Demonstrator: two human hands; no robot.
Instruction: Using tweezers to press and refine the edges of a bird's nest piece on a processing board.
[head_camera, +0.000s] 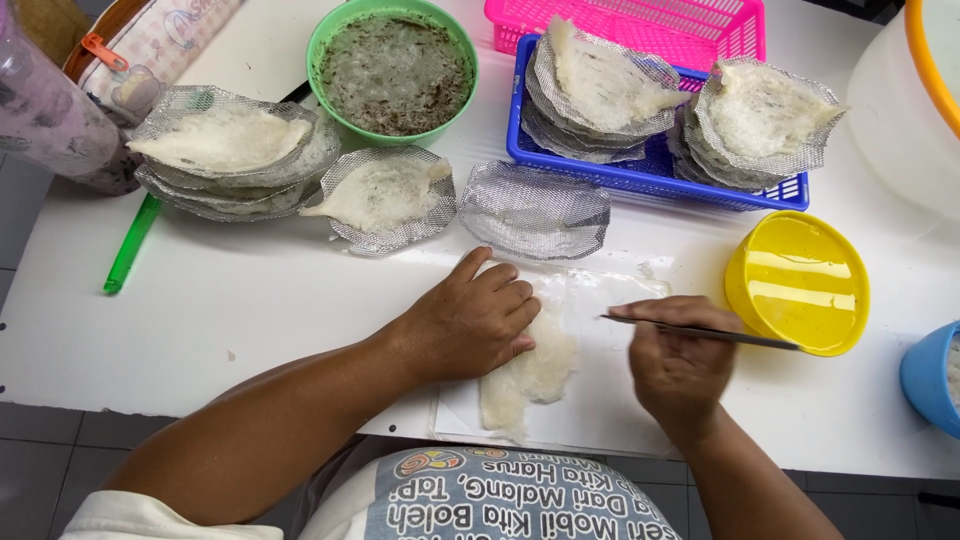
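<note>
Your left hand (470, 325) presses flat, fingers together, on the white nest piece (530, 375) lying on the clear sheet (600, 400) at the counter's (250, 300) near edge. Your right hand's (680, 365) fingers pinch thin tweezers (700, 332). Beyond sit mesh moulds (535, 210) and a blue basket (650, 175).

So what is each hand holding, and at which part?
Right hand grips thin tweezers near the middle; left hand presses flat on the white nest piece, not gripping.
</note>
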